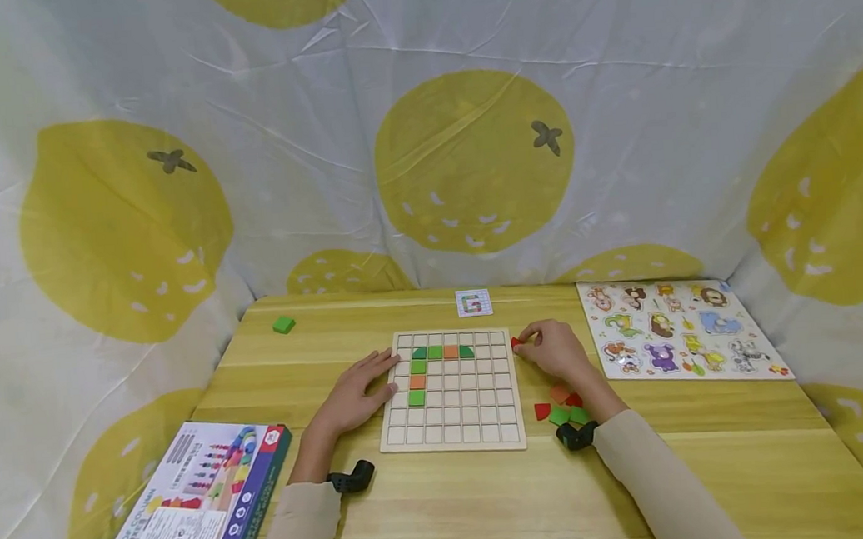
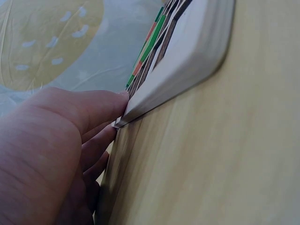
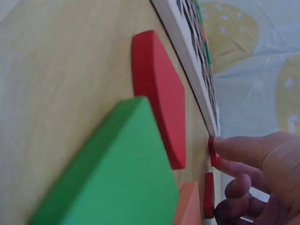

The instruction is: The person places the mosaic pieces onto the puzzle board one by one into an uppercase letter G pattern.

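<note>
Seven green and orange pieces (image 1: 417, 381) sit in the board (image 1: 479, 412) on the table (image 1: 448, 502), making a top row and part of a left column. The card (image 1: 474, 303) shows a G, so the base and inner stroke look left to lay, though the card is small. The left hand (image 1: 355, 389), fingers spread, touches the board's left edge; the right hand (image 1: 557, 348) pinches a red piece (image 1: 515, 343) beside its right edge. Five loose pieces (image 1: 542, 411) lie nearer the person. The box (image 1: 216, 477) reads "SET OF COLUMN".
</note>
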